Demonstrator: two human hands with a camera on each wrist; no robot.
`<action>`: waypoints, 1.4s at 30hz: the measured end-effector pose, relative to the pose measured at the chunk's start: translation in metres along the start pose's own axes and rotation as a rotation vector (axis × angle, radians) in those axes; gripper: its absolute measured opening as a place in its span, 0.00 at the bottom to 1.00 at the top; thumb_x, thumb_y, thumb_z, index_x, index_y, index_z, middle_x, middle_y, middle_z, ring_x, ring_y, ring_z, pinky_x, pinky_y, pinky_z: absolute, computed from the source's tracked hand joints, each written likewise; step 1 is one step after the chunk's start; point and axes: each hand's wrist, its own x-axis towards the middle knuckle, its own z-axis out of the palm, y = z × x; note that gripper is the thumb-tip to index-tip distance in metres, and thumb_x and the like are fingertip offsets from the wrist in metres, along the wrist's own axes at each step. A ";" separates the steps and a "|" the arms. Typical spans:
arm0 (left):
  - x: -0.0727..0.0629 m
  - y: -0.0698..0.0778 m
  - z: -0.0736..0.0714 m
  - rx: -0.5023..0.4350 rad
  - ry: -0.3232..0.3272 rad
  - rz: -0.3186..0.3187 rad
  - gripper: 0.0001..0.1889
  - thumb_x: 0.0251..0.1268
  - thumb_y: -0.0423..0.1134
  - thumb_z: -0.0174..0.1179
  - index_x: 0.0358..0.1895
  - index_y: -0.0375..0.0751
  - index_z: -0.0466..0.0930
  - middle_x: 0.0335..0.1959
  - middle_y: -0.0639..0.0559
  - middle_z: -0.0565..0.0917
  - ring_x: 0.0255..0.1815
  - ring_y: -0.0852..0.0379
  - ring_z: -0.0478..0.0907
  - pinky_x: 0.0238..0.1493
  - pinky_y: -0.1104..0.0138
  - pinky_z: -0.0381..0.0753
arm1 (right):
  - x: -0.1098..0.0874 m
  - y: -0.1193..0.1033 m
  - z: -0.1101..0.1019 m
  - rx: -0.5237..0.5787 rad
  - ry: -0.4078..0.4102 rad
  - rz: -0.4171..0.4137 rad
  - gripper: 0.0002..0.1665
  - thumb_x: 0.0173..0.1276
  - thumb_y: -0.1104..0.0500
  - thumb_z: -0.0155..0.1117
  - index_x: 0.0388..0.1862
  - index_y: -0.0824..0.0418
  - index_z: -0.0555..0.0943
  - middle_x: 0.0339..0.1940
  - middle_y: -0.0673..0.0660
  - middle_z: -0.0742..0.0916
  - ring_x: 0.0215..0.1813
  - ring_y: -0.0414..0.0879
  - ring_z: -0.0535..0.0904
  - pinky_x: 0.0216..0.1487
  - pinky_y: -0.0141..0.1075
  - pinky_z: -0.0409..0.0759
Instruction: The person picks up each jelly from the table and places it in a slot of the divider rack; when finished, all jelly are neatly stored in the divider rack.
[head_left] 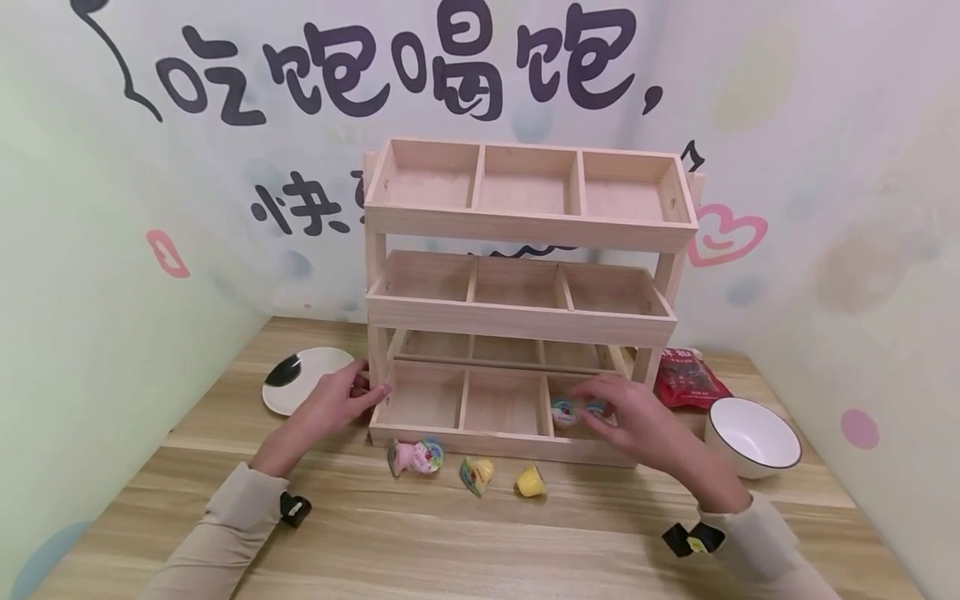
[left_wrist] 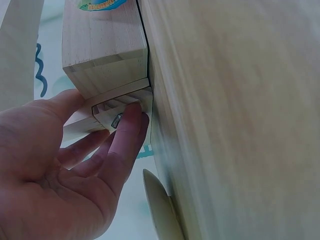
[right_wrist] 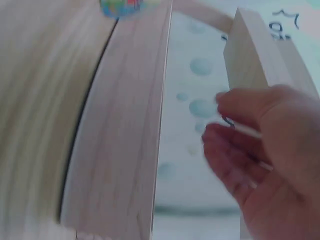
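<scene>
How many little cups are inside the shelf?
2 visible: the left cup and the right cup, both in the bottom front right compartment. The right hand may hide more.

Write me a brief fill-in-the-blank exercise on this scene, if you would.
The right grip is over the lowest tray's ____ (left, middle or right) compartment.
The top tray has ____ compartments.
The yellow cup rests directly on the ____.
Beside the red packet sits a white ____.

Missing words: right; three; table; bowl.
</scene>
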 end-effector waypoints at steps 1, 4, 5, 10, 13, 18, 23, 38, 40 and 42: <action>0.000 0.000 0.000 -0.002 0.000 0.001 0.28 0.82 0.46 0.64 0.70 0.27 0.72 0.54 0.32 0.89 0.54 0.42 0.89 0.53 0.52 0.92 | -0.001 -0.005 0.002 0.031 0.009 -0.037 0.17 0.70 0.63 0.79 0.57 0.56 0.89 0.51 0.53 0.93 0.47 0.44 0.88 0.42 0.35 0.90; 0.000 0.001 0.001 -0.006 0.001 0.014 0.28 0.82 0.46 0.64 0.70 0.26 0.72 0.54 0.31 0.89 0.54 0.41 0.90 0.54 0.51 0.92 | -0.005 -0.018 0.008 0.117 -0.009 -0.130 0.15 0.71 0.65 0.77 0.54 0.54 0.89 0.47 0.49 0.93 0.42 0.35 0.85 0.39 0.30 0.88; 0.000 0.001 0.002 -0.007 0.003 0.015 0.28 0.82 0.46 0.64 0.70 0.26 0.72 0.54 0.31 0.89 0.54 0.40 0.90 0.54 0.50 0.92 | -0.006 -0.021 0.010 0.138 -0.028 -0.145 0.14 0.72 0.64 0.76 0.54 0.53 0.90 0.45 0.48 0.93 0.42 0.33 0.85 0.38 0.29 0.88; 0.002 0.002 0.002 -0.010 0.003 0.027 0.28 0.82 0.46 0.64 0.69 0.26 0.72 0.54 0.30 0.89 0.55 0.39 0.90 0.56 0.49 0.91 | -0.014 -0.033 0.022 0.191 -0.119 -0.181 0.14 0.74 0.64 0.74 0.54 0.52 0.89 0.45 0.49 0.93 0.42 0.30 0.85 0.41 0.29 0.89; 0.003 0.002 0.003 -0.010 -0.003 0.024 0.28 0.82 0.46 0.64 0.70 0.26 0.71 0.55 0.30 0.89 0.56 0.38 0.90 0.56 0.48 0.91 | -0.017 -0.036 0.027 0.197 -0.160 -0.156 0.14 0.75 0.63 0.74 0.56 0.52 0.89 0.46 0.49 0.93 0.43 0.30 0.86 0.41 0.29 0.89; 0.003 0.001 0.002 0.003 -0.006 0.014 0.28 0.82 0.47 0.63 0.70 0.27 0.72 0.56 0.31 0.88 0.57 0.39 0.89 0.57 0.48 0.91 | -0.019 -0.035 0.033 0.280 -0.284 -0.058 0.17 0.80 0.55 0.71 0.64 0.55 0.87 0.53 0.49 0.93 0.48 0.31 0.87 0.46 0.29 0.90; 0.000 0.003 0.002 0.063 0.004 0.039 0.26 0.83 0.47 0.63 0.68 0.27 0.75 0.55 0.31 0.90 0.55 0.39 0.90 0.56 0.48 0.91 | -0.021 -0.031 0.039 0.343 -0.356 -0.026 0.24 0.80 0.48 0.70 0.69 0.55 0.85 0.58 0.46 0.91 0.51 0.35 0.87 0.50 0.34 0.90; -0.004 0.005 0.000 0.111 -0.020 0.024 0.19 0.80 0.48 0.65 0.51 0.32 0.88 0.42 0.42 0.94 0.40 0.55 0.89 0.40 0.60 0.88 | -0.020 -0.028 0.050 0.354 -0.361 -0.019 0.27 0.74 0.51 0.77 0.69 0.54 0.84 0.59 0.46 0.90 0.55 0.40 0.88 0.56 0.35 0.89; -0.004 0.003 0.000 0.113 -0.027 0.019 0.19 0.80 0.49 0.65 0.51 0.33 0.89 0.42 0.43 0.95 0.39 0.56 0.88 0.41 0.60 0.87 | -0.019 -0.030 0.050 0.314 -0.351 -0.033 0.27 0.73 0.51 0.78 0.68 0.54 0.84 0.61 0.46 0.90 0.56 0.40 0.88 0.58 0.37 0.89; -0.004 0.002 -0.001 0.114 -0.030 0.015 0.20 0.80 0.50 0.64 0.52 0.34 0.89 0.42 0.44 0.95 0.39 0.57 0.87 0.41 0.60 0.86 | -0.019 -0.031 0.050 0.278 -0.335 -0.049 0.26 0.73 0.51 0.78 0.66 0.54 0.85 0.62 0.47 0.90 0.56 0.41 0.88 0.59 0.38 0.89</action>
